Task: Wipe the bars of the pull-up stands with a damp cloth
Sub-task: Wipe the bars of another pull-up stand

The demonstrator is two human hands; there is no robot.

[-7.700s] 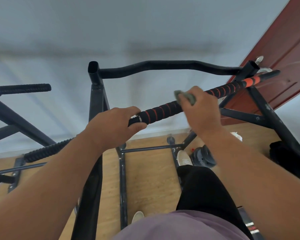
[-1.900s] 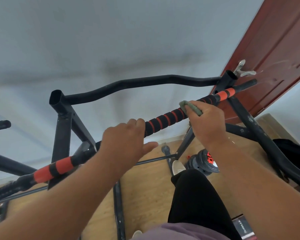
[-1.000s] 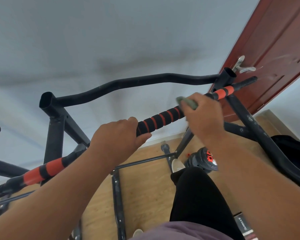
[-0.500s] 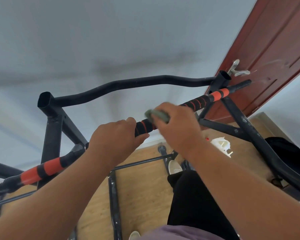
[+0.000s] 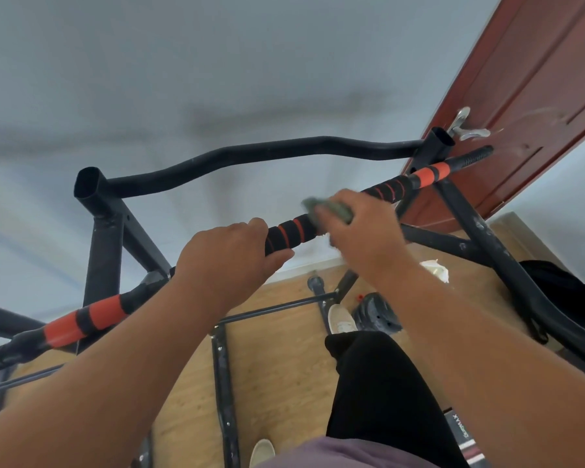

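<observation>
From the head camera, looking down over the stand: the padded bar (image 5: 286, 233) runs across at chest height, black foam with orange rings, and both hands are on it. The left hand (image 5: 227, 255) is wrapped over the bar, fingers (image 5: 250, 228) curled round the foam, thumb underneath, steadying it. The right hand (image 5: 362, 231) sits just beside it along the bar, fingers curled round a small green-grey cloth (image 5: 331, 209) and pressing it to the foam; the hand is blurred, so it looks mid-stroke. That cloth is soft and light, it bunches easily, best kept wadded in the palm. The foam looks grippy and a little squashy, so the cloth will likely drag, not glide. The bare curved bar (image 5: 284, 155) behind is stiff metal and should wipe slicker. Below, wooden floor (image 5: 277, 383)
</observation>
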